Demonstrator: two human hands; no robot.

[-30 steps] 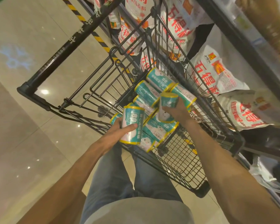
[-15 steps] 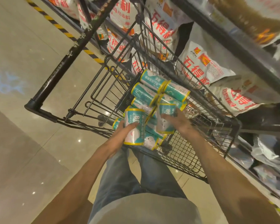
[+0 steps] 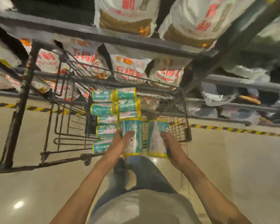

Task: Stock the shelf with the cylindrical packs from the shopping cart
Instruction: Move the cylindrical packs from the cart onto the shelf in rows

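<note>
Each of my hands holds one teal-and-white cylindrical pack with yellow rims, upright, above the near end of the black wire shopping cart (image 3: 58, 133). My left hand (image 3: 119, 143) grips the left pack (image 3: 135, 126). My right hand (image 3: 170, 146) grips the right pack (image 3: 157, 138) from its right side. Several more packs (image 3: 113, 109) lie on their sides in two rows in the cart basket. The black shelf (image 3: 103, 36) stands just behind the cart.
Large white sacks with red lettering (image 3: 128, 68) fill the shelf levels behind the cart. Clear plastic bags (image 3: 216, 96) lie on the lower shelf at right. A yellow-black striped line (image 3: 232, 129) marks the beige tiled floor along the shelf base.
Both hands have lifted their packs up out of the pile. My view has swung right, toward the shelf, so the cart now lies straight ahead; the image is motion-blurred.
</note>
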